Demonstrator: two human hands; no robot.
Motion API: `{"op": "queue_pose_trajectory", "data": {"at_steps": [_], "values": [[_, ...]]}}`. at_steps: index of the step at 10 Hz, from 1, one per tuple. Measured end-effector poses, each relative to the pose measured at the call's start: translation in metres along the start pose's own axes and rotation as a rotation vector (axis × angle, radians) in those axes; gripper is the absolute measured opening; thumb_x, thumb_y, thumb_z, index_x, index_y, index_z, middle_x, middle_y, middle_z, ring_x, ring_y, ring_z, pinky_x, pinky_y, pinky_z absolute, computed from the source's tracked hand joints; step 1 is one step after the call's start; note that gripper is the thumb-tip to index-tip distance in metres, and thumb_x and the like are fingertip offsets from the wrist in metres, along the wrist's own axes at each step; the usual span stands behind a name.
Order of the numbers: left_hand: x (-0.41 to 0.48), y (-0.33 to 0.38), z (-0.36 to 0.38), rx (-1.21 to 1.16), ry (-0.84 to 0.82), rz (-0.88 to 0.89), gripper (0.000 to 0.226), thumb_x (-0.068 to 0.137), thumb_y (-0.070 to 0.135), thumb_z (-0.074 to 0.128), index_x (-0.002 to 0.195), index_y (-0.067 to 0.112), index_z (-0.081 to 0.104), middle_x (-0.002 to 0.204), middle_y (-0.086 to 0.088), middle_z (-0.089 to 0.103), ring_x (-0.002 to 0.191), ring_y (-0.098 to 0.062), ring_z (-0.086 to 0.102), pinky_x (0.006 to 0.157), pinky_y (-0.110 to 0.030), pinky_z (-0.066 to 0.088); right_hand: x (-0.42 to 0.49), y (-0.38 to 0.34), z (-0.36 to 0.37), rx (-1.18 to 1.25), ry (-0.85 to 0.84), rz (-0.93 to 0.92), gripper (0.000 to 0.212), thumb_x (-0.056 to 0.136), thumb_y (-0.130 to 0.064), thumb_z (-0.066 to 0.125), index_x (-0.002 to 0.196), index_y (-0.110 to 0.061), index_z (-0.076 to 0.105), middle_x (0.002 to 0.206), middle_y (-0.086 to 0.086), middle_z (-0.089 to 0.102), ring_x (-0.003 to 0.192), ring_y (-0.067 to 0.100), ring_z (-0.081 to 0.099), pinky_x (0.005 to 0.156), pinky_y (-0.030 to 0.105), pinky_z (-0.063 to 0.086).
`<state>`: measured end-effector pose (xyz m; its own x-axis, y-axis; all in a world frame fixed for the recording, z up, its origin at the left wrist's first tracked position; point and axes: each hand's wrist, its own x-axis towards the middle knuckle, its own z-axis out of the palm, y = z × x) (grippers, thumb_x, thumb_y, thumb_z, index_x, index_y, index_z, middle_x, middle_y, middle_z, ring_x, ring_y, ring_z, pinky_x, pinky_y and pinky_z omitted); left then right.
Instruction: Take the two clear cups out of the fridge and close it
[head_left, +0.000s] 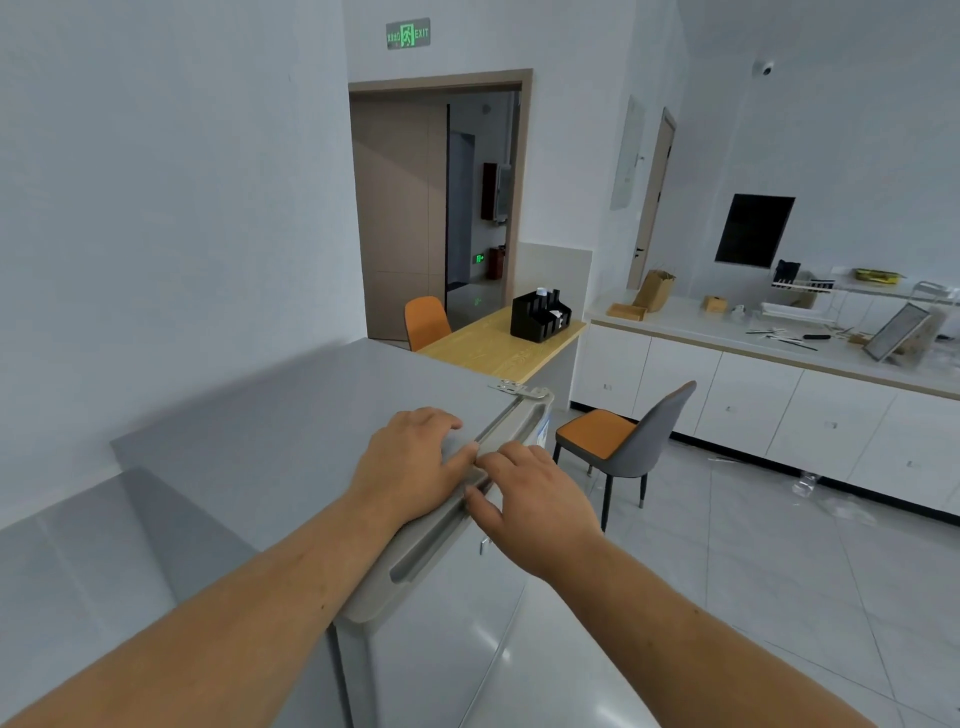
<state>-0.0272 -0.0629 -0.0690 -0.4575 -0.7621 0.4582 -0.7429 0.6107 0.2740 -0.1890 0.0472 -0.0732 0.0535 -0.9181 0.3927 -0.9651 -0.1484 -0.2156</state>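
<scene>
Two bare forearms reach in from the bottom edge and meet at the top front edge of the fridge (291, 415). The left hand (410, 467) lies palm down on the flat grey top, its fingers spread and loose, its grip holding nothing, with the fingertips just at the seam where the top meets the door. The right hand (535, 504) comes in from the door side, fingers curled over the upper lip of the fridge door (441, 649), thumb tucked against the long recessed handle groove; whether it is truly clamped there or only resting, I cannot tell. The two hands nearly touch at the fingertips.

The fridge is a pale grey box with a smooth matte top and a glossier door face that catches the ceiling light. The door sits flush against the body, closed, with a metal hinge (519, 388) showing at the far corner. Its inside is hidden, and no clear cups can be seen from here.

Just beyond the fridge stands a wood-topped counter (498, 348) carrying a black organiser (540, 317), with an orange chair (426, 321) tucked at its far end. A grey chair with an orange seat (628, 441) stands on the tiled floor to the right of the door. Along the right wall runs a white counter (727, 325) over white cabinets, scattered with a brown paper bag (654, 290), small boxes and loose bits too small to make out.
</scene>
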Motion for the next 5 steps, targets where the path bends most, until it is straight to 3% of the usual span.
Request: {"op": "queue_pose_trajectory", "data": {"at_steps": [2,3,4,5], "values": [[-0.007,0.031,-0.009,0.104,-0.039,0.072,0.084,0.089,0.083,0.015,0.15,0.033,0.045,0.161,0.0,0.039,0.146,-0.022,0.034,0.12,-0.047,0.029,-0.009,0.024,-0.026,-0.102,0.078,0.042,0.064,0.103,-0.065,0.021,0.144,-0.027,0.05,0.148,-0.001,0.052,0.146,0.022,0.031,0.123,0.044,0.025],[-0.006,0.051,-0.016,0.137,-0.044,0.102,0.089,0.087,0.084,0.008,0.156,0.034,0.034,0.166,-0.001,0.03,0.151,-0.022,0.025,0.123,-0.05,0.023,-0.013,0.035,-0.043,-0.144,0.081,0.053,0.072,0.101,-0.072,0.009,0.155,-0.032,0.035,0.164,0.0,0.034,0.155,0.024,0.012,0.126,0.044,0.004],[-0.002,0.07,-0.021,0.126,-0.01,0.122,0.085,0.09,0.084,0.011,0.157,0.034,0.03,0.167,-0.001,0.027,0.152,-0.022,0.022,0.124,-0.05,0.016,-0.019,0.049,-0.061,-0.165,0.107,0.067,0.074,0.098,-0.077,0.005,0.16,-0.037,0.018,0.17,-0.001,0.019,0.157,0.022,-0.002,0.124,0.043,-0.006],[0.002,0.09,-0.025,0.124,0.011,0.15,0.085,0.091,0.086,0.012,0.158,0.036,0.027,0.168,0.0,0.025,0.153,-0.023,0.021,0.124,-0.053,0.017,-0.025,0.059,-0.079,-0.187,0.109,0.112,0.074,0.097,-0.079,0.006,0.161,-0.041,0.009,0.172,-0.002,0.012,0.157,0.022,-0.006,0.125,0.047,-0.005]]}}
